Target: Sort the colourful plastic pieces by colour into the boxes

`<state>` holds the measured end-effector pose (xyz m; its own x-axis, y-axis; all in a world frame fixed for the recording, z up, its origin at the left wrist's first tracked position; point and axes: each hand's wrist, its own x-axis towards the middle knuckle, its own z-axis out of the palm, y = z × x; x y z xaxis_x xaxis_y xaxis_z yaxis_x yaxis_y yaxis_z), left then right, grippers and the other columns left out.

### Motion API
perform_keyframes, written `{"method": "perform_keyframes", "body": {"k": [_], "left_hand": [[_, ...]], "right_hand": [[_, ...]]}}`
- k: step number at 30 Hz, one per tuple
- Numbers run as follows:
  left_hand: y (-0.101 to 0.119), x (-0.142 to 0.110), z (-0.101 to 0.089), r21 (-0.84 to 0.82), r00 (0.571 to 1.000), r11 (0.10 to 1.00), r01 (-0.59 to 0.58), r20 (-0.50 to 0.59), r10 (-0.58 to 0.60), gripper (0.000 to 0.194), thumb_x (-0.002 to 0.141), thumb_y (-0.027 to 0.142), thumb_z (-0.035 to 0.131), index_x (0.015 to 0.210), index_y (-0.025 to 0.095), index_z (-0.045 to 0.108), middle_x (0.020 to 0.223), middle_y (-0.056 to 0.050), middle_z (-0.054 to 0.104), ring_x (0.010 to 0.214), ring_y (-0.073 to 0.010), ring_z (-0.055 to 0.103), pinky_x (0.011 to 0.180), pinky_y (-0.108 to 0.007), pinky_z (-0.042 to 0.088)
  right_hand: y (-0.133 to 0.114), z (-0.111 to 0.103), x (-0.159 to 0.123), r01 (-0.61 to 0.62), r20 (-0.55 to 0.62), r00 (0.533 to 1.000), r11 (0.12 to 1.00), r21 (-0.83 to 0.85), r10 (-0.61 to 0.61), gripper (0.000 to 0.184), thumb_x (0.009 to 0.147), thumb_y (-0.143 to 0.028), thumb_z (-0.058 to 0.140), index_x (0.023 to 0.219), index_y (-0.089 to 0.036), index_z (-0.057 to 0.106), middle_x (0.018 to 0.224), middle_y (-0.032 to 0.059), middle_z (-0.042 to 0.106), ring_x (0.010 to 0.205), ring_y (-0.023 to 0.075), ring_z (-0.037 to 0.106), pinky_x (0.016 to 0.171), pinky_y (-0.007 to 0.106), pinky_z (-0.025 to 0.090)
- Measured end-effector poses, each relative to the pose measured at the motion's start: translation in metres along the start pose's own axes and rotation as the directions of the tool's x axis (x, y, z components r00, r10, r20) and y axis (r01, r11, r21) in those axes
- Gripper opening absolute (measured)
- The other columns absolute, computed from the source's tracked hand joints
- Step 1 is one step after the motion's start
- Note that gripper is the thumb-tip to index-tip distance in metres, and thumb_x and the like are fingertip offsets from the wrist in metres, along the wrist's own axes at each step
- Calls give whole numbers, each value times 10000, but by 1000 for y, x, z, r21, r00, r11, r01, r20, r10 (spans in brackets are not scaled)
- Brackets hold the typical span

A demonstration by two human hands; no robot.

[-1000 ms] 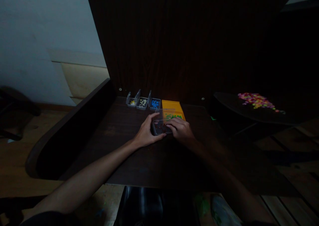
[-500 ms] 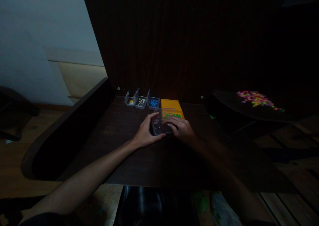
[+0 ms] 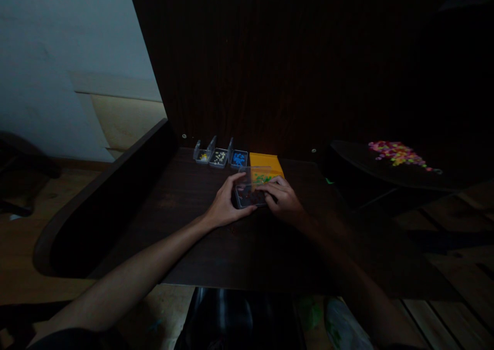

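Note:
A clear plastic box [image 3: 242,205] with its lid raised lies on the dark tabletop, holding small dark reddish pieces [image 3: 252,195]. My left hand [image 3: 225,202] grips the box's left side, thumb along the near edge and fingers at the back corner. Over the box's right part is my right hand [image 3: 284,200], its fingers bent together at the pieces; whatever is between the fingertips is too small to make out. Behind the lid stands an orange tray [image 3: 264,159] with green pieces [image 3: 264,177], partly hidden by my right hand.
Along the back stand three small open clear boxes: one with yellow bits [image 3: 203,157], one with cream bits [image 3: 219,158], one with blue bits [image 3: 239,159]. Multicoloured beads [image 3: 399,153] lie heaped on a dark surface at right. A raised side panel [image 3: 104,195] bounds the left.
My right hand's fingers have shifted slightly over the box, and its index finger is more bent. My left hand and the box stay in place.

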<state>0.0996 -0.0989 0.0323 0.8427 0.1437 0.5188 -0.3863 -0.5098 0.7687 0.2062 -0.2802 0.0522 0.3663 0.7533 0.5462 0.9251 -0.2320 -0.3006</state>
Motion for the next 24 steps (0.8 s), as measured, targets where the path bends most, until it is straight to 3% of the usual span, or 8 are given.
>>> {"method": "perform_keyframes", "body": {"k": [15,24], "left_hand": [[0,0,0,-20,1000,1000,-1,-2,1,820,656,375,806,1340,216,381,1340,-134,513,1067,-256,632,919,-451,557],[0,0,-1,-1,1000,1000,4,0,-4,824,655,377,804,1343,218,378,1321,-131,528,1038,-254,641,904,-451,560]], "right_hand": [[3,0,-2,10,-9,1000,1000,-29,-10,308,825,-108,489,986,-218,727,866,64,711,863,239,529,789,408,480],[0,-1,-2,8,30,1000,1000,30,-9,415,808,-73,442,1085,-226,711,939,64,719,928,240,541,833,420,497]]}}
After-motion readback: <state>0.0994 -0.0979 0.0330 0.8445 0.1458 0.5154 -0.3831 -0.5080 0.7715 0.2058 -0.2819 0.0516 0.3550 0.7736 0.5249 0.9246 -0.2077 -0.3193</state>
